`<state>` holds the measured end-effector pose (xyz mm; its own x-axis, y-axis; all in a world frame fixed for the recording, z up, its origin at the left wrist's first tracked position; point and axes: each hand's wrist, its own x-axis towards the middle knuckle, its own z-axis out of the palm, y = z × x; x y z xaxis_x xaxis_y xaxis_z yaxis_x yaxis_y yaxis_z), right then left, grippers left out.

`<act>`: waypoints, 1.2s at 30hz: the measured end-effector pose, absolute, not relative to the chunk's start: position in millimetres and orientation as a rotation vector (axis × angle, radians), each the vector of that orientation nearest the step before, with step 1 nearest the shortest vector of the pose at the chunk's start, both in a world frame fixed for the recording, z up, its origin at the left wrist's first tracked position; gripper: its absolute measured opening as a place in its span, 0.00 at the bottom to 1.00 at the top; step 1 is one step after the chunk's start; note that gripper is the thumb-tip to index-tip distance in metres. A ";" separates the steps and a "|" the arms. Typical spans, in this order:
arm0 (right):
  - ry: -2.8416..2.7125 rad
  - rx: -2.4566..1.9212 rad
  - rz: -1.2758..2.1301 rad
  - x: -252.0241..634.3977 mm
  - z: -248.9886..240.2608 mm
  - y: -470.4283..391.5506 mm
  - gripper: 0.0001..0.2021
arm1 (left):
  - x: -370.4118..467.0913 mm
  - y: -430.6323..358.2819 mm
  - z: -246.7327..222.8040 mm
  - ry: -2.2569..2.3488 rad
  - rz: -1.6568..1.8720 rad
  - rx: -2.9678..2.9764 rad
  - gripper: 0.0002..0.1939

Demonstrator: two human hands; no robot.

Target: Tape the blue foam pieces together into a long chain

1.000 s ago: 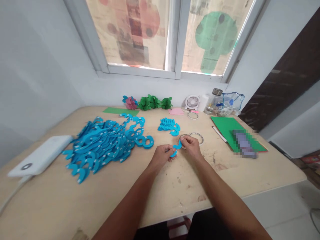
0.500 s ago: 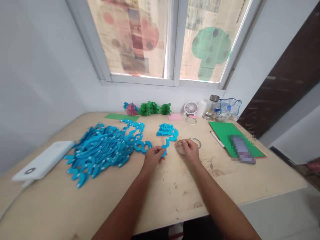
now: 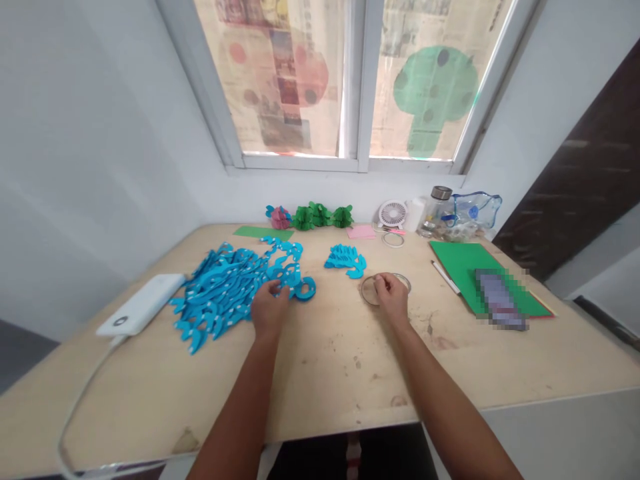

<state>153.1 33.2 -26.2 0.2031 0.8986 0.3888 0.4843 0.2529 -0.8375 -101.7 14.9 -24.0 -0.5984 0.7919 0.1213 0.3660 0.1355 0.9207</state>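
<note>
My left hand (image 3: 270,308) is at the right edge of a large pile of blue curved paper pieces (image 3: 215,287) with small white patches, thumb and forefinger apart. Just right of its fingertips lies a blue paper ring shape (image 3: 305,289). My right hand (image 3: 393,299) pinches at a thin grey ring (image 3: 364,297) that looks like a narrow roll of tape; the fingertips hide what is between them. A second thin ring (image 3: 409,285) shows behind this hand. Ahead, between both hands, a small zigzag stack of blue pieces (image 3: 344,257) has a curved tail.
A white power bank (image 3: 143,303) with a cable lies left. Paper flowers (image 3: 320,215), a small fan (image 3: 393,213), a glass bottle (image 3: 440,212) and a clear bag (image 3: 475,213) line the back. A pen (image 3: 445,277), green sheets (image 3: 457,260) and a blurred phone (image 3: 500,300) lie right.
My left hand has let go of the blue piece at the end of the small chain and moved left to the pile. My right hand stays at the ring. The view has shifted slightly.
</note>
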 end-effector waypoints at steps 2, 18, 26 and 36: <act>-1.408 -1.463 0.403 161.0 -25.1 35.9 0.15 | -100.8 10.9 -23.9 2.278 1.381 1.276 0.15; -1.741 -2.134 -0.001 183.3 -14.0 33.6 0.12 | 8.4 18.7 -13.8 1.725 1.032 1.980 0.08; -1.877 -2.129 0.086 178.4 -11.5 31.7 0.14 | 29.6 20.3 -29.1 1.557 0.654 2.438 0.07; -1.684 -2.071 0.090 185.2 -7.1 34.5 0.12 | 25.0 21.7 -33.7 1.442 0.834 2.390 0.06</act>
<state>185.2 34.5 -7.1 0.2458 0.9401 0.2364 0.9095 -0.1393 -0.3916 25.0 21.7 -33.7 0.3546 0.8665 0.3514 0.7369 -0.4903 0.4654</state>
